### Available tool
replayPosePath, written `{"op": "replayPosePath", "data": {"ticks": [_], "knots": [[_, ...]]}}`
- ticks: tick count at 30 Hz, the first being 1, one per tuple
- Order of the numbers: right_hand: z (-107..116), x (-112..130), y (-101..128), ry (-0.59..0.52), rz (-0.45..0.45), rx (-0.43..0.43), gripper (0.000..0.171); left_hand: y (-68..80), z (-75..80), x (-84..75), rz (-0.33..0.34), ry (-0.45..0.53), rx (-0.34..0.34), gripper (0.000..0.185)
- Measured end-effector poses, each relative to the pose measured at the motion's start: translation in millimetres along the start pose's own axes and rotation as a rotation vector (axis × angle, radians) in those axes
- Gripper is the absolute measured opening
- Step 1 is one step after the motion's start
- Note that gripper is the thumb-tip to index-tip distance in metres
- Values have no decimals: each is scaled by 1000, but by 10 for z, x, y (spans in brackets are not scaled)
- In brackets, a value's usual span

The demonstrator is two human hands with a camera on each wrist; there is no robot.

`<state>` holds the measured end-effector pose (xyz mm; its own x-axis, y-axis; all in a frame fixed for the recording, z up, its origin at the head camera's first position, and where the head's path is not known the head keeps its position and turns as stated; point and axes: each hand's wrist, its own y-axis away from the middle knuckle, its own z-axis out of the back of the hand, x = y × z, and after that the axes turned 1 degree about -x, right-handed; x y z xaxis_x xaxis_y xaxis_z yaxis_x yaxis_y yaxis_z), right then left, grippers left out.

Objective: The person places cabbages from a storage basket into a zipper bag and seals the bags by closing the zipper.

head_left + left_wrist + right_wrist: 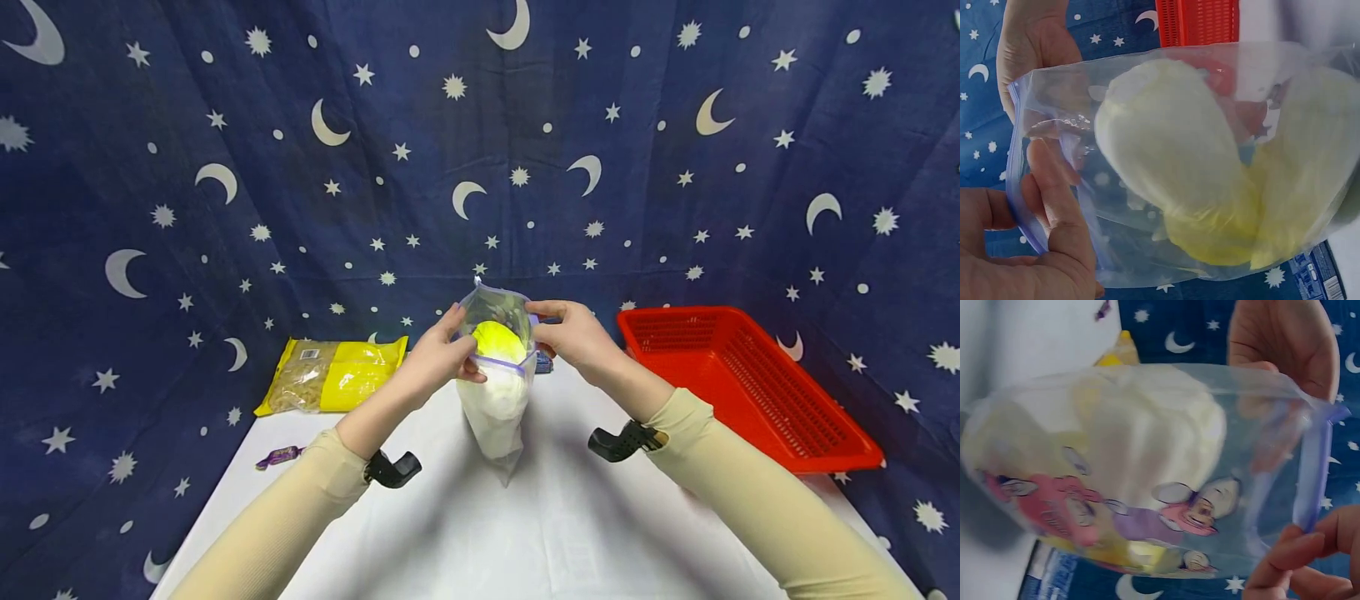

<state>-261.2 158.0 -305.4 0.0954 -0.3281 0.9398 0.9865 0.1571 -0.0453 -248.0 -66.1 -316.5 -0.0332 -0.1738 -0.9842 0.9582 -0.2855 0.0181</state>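
A clear zip bag (497, 433) with a purple zip edge (1316, 469) is held upright above the white table, its mouth open at the top. Two rounded white and yellow bundles (1166, 137) are inside; their kind is not plain. Cartoon figures (1179, 515) are printed on one face of the bag. My left hand (442, 350) pinches the rim on the left, thumb and fingers on either side of the film. On the right, my right hand (573, 335) pinches the opposite part of the rim between thumb and fingers.
A yellow pack with a see-through window (330, 375) lies at the back left, with a purple wrapped candy (279, 456) in front. A red plastic basket (742, 383) stands at the right. Behind the bag is a partly hidden blue packet (543, 363). A starry cloth hangs behind.
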Motion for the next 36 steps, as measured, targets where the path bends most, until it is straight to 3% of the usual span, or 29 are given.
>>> {"op": "replayPosePath", "data": {"ticks": [6, 10, 15, 21, 28, 31, 36], "knots": [[72, 139, -4, -6, -29, 75, 56, -9, 13, -96, 36, -21, 8, 77], [107, 137, -14, -20, -55, 105, 55, -11, 6, -90, 69, 15, 13, 78], [139, 70, -5, -48, -49, 99, 56, 7, -48, -43, 40, 67, 1, 78], [163, -28, -6, -16, -54, 109, 54, -19, -117, 39, 59, 78, 19, 80], [215, -68, -15, -35, -50, 87, 53, -56, -70, 98, 2, 101, 30, 77], [258, -97, -16, -37, -48, 97, 54, -100, 0, 164, -19, 119, 4, 71], [313, -154, -24, -44, -40, 121, 53, -262, 124, 316, -56, 108, -98, 62]]}}
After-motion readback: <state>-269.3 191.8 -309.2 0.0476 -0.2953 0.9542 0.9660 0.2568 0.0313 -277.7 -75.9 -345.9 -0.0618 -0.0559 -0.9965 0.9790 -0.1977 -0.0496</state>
